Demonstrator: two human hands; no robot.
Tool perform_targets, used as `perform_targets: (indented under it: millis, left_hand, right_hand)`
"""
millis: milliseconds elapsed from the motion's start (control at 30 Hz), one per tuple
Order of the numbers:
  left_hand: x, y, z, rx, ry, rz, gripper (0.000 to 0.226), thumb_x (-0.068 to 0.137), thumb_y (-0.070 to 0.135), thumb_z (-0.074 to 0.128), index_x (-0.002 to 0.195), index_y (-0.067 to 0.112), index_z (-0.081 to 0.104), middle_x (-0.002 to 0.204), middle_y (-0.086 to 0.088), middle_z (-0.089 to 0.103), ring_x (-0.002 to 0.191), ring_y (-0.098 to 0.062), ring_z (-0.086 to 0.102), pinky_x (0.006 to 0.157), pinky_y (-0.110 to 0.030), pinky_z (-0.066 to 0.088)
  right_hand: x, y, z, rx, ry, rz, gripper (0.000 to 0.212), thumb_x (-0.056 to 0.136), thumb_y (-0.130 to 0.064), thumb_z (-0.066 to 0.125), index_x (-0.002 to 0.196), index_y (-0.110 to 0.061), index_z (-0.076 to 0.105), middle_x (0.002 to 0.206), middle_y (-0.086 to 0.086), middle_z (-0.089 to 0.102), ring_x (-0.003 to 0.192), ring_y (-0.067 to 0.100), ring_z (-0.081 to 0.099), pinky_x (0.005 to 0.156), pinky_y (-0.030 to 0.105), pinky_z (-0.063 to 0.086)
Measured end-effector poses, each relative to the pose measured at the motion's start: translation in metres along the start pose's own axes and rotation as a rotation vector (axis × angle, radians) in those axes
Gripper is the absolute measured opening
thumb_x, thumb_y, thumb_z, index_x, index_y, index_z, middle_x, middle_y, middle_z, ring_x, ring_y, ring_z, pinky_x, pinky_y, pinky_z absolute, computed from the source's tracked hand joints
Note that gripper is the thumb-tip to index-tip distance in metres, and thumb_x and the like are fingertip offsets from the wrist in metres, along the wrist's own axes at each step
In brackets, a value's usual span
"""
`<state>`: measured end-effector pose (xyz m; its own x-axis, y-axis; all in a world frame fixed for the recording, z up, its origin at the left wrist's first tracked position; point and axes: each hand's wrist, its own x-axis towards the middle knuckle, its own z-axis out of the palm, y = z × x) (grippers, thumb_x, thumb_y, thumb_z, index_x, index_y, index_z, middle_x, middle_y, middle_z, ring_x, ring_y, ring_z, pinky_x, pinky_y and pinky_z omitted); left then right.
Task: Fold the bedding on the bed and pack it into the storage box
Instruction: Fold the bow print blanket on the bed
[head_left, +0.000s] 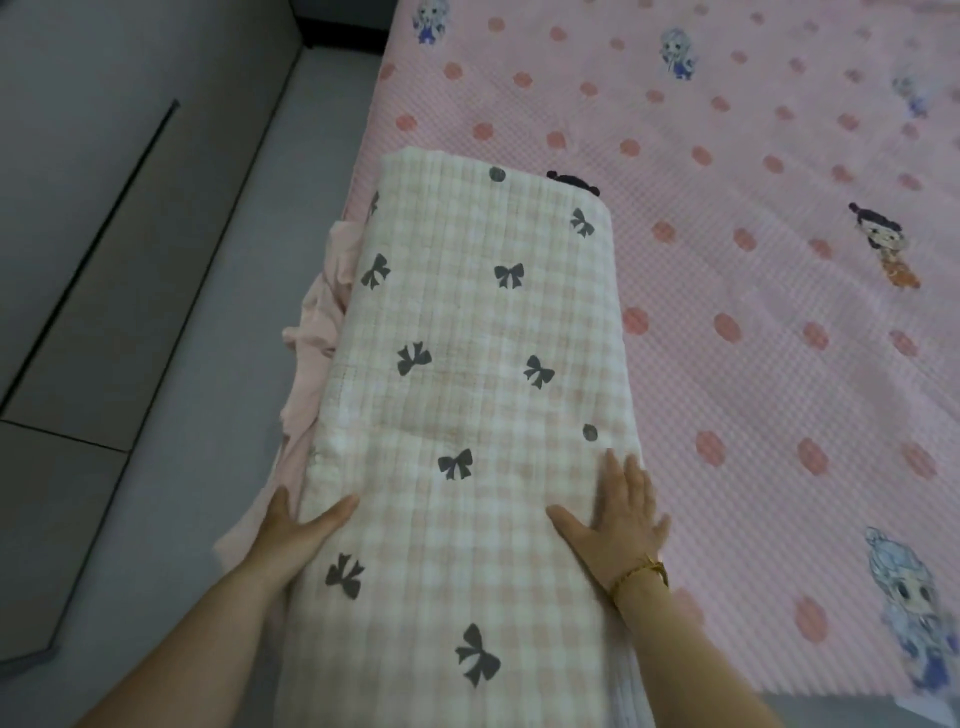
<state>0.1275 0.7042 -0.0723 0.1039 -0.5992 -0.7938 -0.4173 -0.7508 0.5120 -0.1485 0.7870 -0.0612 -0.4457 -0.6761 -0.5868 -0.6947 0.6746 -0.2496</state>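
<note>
— What's the bed (779, 426) like?
— It has a pink waffle-textured cover (727, 156) with coral dots and cartoon figures.
— What lies on it?
— A folded cream-and-peach checked blanket with dark bows (483, 374), along its left edge.

The folded quilt (467, 389) lies on the bed (779, 312), along its left edge. The bed extends right of the quilt and behind it. A bunched cloth (317, 332) lies touching the quilt's left side. The floor (182, 389) lies left of the quilt, with a cabinet (78, 182) beyond. The left grip (301, 525) rests against the quilt's near left side. The right grip (618, 514) lies flat on its near right edge.
</note>
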Motion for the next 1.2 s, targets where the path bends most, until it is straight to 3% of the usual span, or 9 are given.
perform_targets:
  millis: [133,267,333,567,733,900,1000,1100,1200]
  left_hand:
    - [-0.025,-0.026,-0.006,-0.018,-0.1,0.006,0.102,0.074,0.047,0.069,0.149,0.018,0.007,0.151,-0.005,0.027,0.131,-0.022,0.036,0.109,-0.034,0.028]
    - [-0.051,-0.035,-0.006,-0.103,-0.278,0.009,0.145,0.007,0.07,0.079,0.137,0.021,0.038,0.128,-0.004,0.056,0.112,-0.022,0.054,0.104,-0.039,0.038]
    - [-0.054,-0.039,-0.005,-0.151,-0.294,0.014,0.14,-0.001,0.069,0.078,0.127,0.023,0.046,0.117,-0.003,0.061,0.107,-0.023,0.057,0.102,-0.04,0.04]
    - [-0.101,-0.051,-0.019,-0.196,-0.124,0.126,0.066,0.072,0.023,0.078,0.128,0.002,0.049,0.12,-0.017,0.06,0.101,-0.029,0.059,0.088,-0.036,0.046]
    - [-0.166,-0.066,-0.027,-0.234,-0.069,0.261,0.065,0.081,0.011,0.069,0.136,0.005,0.034,0.117,-0.009,0.05,0.098,-0.023,0.05,0.084,-0.034,0.04]
    - [-0.227,-0.077,-0.043,-0.354,-0.039,0.369,0.066,0.088,0.01,0.058,0.145,0.017,0.027,0.145,-0.004,0.034,0.125,-0.026,0.041,0.09,-0.031,0.033]
    - [-0.245,-0.058,-0.046,-0.429,-0.08,0.393,0.051,0.09,0.009,0.053,0.139,0.018,0.039,0.134,-0.005,0.046,0.107,-0.024,0.05,0.089,-0.033,0.039]
    - [-0.256,-0.027,-0.056,-0.484,-0.158,0.411,0.036,0.093,0.007,0.047,0.128,0.017,0.047,0.121,-0.012,0.056,0.085,-0.022,0.06,0.073,-0.03,0.048]
    - [-0.261,0.009,-0.065,-0.532,-0.244,0.43,0.022,0.093,0.005,0.045,0.107,0.002,0.06,0.09,-0.015,0.069,0.061,-0.013,0.068,0.054,-0.019,0.055]
  right_hand:
    - [-0.048,0.031,0.008,0.63,0.006,0.199,0.071,0.077,-0.04,0.07,0.133,-0.015,0.035,0.133,0.008,0.045,0.114,0.025,0.048,0.097,0.038,0.04]
    - [-0.083,0.049,0.026,0.904,-0.112,0.285,0.086,0.057,-0.052,0.079,0.127,-0.018,0.043,0.119,0.006,0.058,0.103,0.024,0.058,0.091,0.043,0.05]
    - [-0.091,0.05,0.026,0.951,-0.147,0.308,0.067,0.072,-0.042,0.074,0.124,-0.013,0.045,0.116,0.008,0.059,0.102,0.026,0.059,0.089,0.041,0.05]
    - [-0.139,0.055,0.024,0.945,-0.121,0.184,0.054,0.086,-0.02,0.063,0.133,-0.007,0.038,0.11,0.006,0.05,0.098,0.022,0.05,0.084,0.031,0.043]
    - [-0.197,0.074,0.019,1.005,-0.096,0.064,0.068,0.086,-0.016,0.062,0.142,-0.018,0.025,0.135,0.006,0.043,0.111,0.023,0.046,0.101,0.04,0.04]
    - [-0.247,0.103,-0.013,1.063,-0.126,-0.034,0.059,0.089,-0.016,0.057,0.141,-0.024,0.03,0.129,0.011,0.047,0.112,0.03,0.051,0.098,0.045,0.044]
    - [-0.262,0.102,-0.047,1.213,-0.096,-0.129,0.04,0.088,-0.023,0.058,0.127,-0.021,0.048,0.119,0.009,0.056,0.101,0.025,0.058,0.081,0.039,0.051]
    - [-0.266,0.097,-0.079,1.239,-0.075,-0.247,0.061,0.076,-0.048,0.066,0.127,-0.017,0.053,0.125,0.009,0.057,0.108,0.025,0.058,0.089,0.044,0.05]
    - [-0.258,0.088,-0.1,1.346,-0.067,-0.404,0.037,0.091,-0.019,0.043,0.127,-0.014,0.053,0.096,0.006,0.064,0.078,0.018,0.058,0.072,0.035,0.046]
